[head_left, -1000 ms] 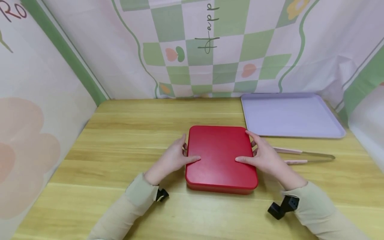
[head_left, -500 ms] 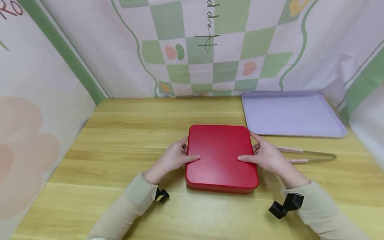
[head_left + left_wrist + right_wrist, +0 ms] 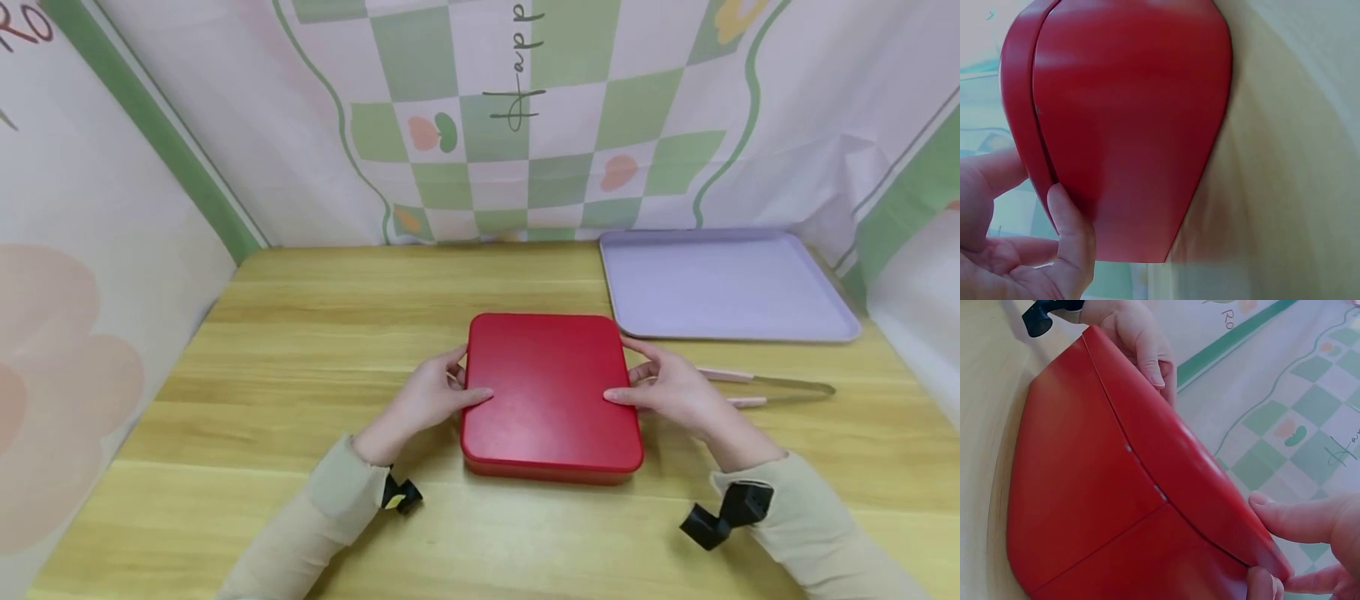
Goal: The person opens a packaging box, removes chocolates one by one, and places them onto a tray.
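A square red tin box with rounded corners stands on the wooden table, its lid (image 3: 551, 392) on top. My left hand (image 3: 423, 396) grips the lid at the left side, thumb over the top and fingers on the edge. Across from it, my right hand (image 3: 675, 392) holds the right side, its thumb just over the top edge. In the left wrist view, a fingertip (image 3: 1060, 197) lies at the dark seam between lid and box body (image 3: 1129, 125). The right wrist view shows fingers at the same seam and small slots in the body (image 3: 1085, 481).
Behind and to the right lies a pale purple tray (image 3: 731, 287). Tongs (image 3: 795, 385) with pink handles lie just right of my right hand, which partly hides them. A printed cloth (image 3: 495, 183) hangs along the table's back edge.
My right hand has shifted slightly right, its thumb sliding outward across the lid toward the edge. My left hand and the box stay nearly in place.
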`<action>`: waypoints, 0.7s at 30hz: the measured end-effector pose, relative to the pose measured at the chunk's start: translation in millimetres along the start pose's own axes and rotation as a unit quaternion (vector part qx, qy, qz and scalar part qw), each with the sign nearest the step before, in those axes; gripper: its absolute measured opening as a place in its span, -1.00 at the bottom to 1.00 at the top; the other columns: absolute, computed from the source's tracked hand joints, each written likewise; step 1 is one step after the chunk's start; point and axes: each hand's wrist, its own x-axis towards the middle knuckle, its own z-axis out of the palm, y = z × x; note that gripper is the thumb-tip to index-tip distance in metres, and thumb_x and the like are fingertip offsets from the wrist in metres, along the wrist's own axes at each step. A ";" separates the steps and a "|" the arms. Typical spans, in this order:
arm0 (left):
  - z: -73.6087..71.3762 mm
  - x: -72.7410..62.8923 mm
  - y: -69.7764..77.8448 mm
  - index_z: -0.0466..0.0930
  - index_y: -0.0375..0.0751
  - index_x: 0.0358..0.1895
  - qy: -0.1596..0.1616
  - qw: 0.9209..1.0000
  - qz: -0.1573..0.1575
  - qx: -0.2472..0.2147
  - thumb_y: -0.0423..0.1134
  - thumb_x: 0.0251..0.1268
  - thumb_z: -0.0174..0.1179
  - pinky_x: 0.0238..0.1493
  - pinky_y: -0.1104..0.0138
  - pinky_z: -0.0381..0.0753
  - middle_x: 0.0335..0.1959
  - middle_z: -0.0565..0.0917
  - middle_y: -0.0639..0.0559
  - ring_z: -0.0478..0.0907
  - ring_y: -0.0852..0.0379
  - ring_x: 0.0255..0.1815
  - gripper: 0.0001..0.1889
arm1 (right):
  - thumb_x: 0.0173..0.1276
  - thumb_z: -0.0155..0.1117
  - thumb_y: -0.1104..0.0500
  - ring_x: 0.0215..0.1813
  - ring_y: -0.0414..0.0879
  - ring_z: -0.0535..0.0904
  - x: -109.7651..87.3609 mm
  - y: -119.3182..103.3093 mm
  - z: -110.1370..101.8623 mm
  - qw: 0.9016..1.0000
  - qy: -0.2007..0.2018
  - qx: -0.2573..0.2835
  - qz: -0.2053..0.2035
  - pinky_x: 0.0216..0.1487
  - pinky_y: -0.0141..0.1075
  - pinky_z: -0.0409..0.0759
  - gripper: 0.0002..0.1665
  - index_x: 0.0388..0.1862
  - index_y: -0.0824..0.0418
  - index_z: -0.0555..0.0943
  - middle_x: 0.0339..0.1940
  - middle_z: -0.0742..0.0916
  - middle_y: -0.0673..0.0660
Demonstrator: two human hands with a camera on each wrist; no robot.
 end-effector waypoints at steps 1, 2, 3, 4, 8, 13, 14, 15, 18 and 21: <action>-0.1 0.0 -0.1 0.16 -0.29 0.42 0.001 1.000 0.000 -0.004 -0.16 0.07 0.39 -0.47 0.41 0.55 -0.40 0.61 -0.03 0.49 0.13 -0.38 -0.15 | 0.16 0.41 0.17 -0.43 -0.20 0.55 0.1 0.3 -0.2 1.000 -0.001 0.010 0.000 -0.37 -0.29 0.70 0.09 0.49 0.39 -0.05 -0.27 0.53 0.21; -0.2 0.0 -0.3 0.17 -0.29 0.42 0.002 1.000 0.001 -0.007 -0.16 0.07 0.39 -0.47 0.41 0.55 -0.39 0.62 -0.03 0.49 0.13 -0.37 -0.15 | 0.17 0.41 0.18 -0.44 -0.21 0.54 0.2 0.7 -0.3 1.000 -0.002 0.018 0.000 -0.37 -0.29 0.70 0.09 0.49 0.39 -0.05 -0.29 0.53 0.19; -0.4 -0.1 -0.2 0.18 -0.29 0.41 0.004 1.000 0.000 -0.010 -0.17 0.07 0.39 -0.47 0.41 0.55 -0.39 0.63 -0.04 0.50 0.13 -0.37 -0.16 | 0.17 0.41 0.19 -0.45 -0.22 0.54 0.4 1.0 -0.4 1.000 -0.004 0.025 0.000 -0.37 -0.29 0.71 0.09 0.49 0.38 -0.05 -0.31 0.53 0.17; -0.6 -0.2 -0.4 0.19 -0.30 0.41 0.006 1.000 0.001 -0.012 -0.17 0.07 0.39 -0.47 0.40 0.55 -0.38 0.64 -0.04 0.50 0.13 -0.37 -0.17 | 0.17 0.40 0.20 -0.46 -0.22 0.54 0.5 1.3 -0.6 1.000 -0.005 0.031 0.000 -0.37 -0.29 0.71 0.09 0.49 0.37 -0.06 -0.32 0.53 0.16; -0.9 0.2 -1.4 0.22 -0.26 0.40 0.007 1.000 -0.001 -0.022 -0.18 0.07 0.39 -0.48 0.40 0.53 -0.37 0.66 -0.03 0.51 0.13 -0.36 -0.19 | 0.18 0.40 0.20 -0.46 -0.23 0.54 1.3 1.7 -0.6 0.999 -0.007 0.042 0.003 -0.37 -0.29 0.71 0.08 0.50 0.36 -0.06 -0.37 0.53 0.12; 0.2 0.3 -3.7 0.22 -0.23 0.40 0.010 0.999 -0.001 -0.039 -0.20 0.07 0.39 -0.45 0.41 0.54 -0.39 0.67 -0.02 0.51 0.15 -0.37 -0.20 | 0.19 0.38 0.22 -0.46 -0.23 0.55 2.0 3.8 0.6 0.998 -0.004 0.058 0.006 -0.37 -0.30 0.71 0.07 0.51 0.33 -0.06 -0.42 0.55 0.07; 0.5 0.0 -4.1 0.22 -0.24 0.40 0.011 0.999 -0.001 -0.042 -0.21 0.07 0.39 -0.44 0.42 0.53 -0.40 0.67 -0.03 0.51 0.16 -0.38 -0.20 | 0.20 0.37 0.23 -0.46 -0.23 0.55 2.0 4.4 1.2 0.998 -0.004 0.062 0.006 -0.38 -0.30 0.71 0.06 0.51 0.33 -0.06 -0.43 0.56 0.06; 0.7 -0.4 -4.5 0.22 -0.26 0.40 0.013 0.999 -0.001 -0.045 -0.22 0.07 0.39 -0.43 0.42 0.53 -0.40 0.67 -0.04 0.50 0.17 -0.40 -0.20 | 0.20 0.36 0.23 -0.47 -0.23 0.55 1.9 5.0 1.8 0.998 -0.003 0.065 0.006 -0.38 -0.30 0.71 0.06 0.51 0.32 -0.07 -0.43 0.56 0.06; 1.3 -1.5 -5.4 0.20 -0.28 0.40 0.017 0.999 -0.002 -0.051 -0.25 0.07 0.38 -0.43 0.44 0.51 -0.42 0.67 -0.05 0.48 0.20 -0.44 -0.20 | 0.22 0.35 0.24 -0.47 -0.22 0.55 1.6 6.2 3.5 0.997 -0.004 0.076 0.006 -0.39 -0.30 0.70 0.05 0.52 0.30 -0.07 -0.43 0.55 0.05; 1.3 -1.4 -6.2 0.19 -0.29 0.40 0.021 0.998 -0.002 -0.052 -0.26 0.08 0.38 -0.44 0.44 0.49 -0.43 0.67 -0.05 0.46 0.21 -0.46 -0.20 | 0.22 0.35 0.23 -0.47 -0.22 0.55 2.0 6.9 4.0 0.997 -0.002 0.079 0.001 -0.39 -0.30 0.70 0.04 0.52 0.29 -0.07 -0.43 0.55 0.05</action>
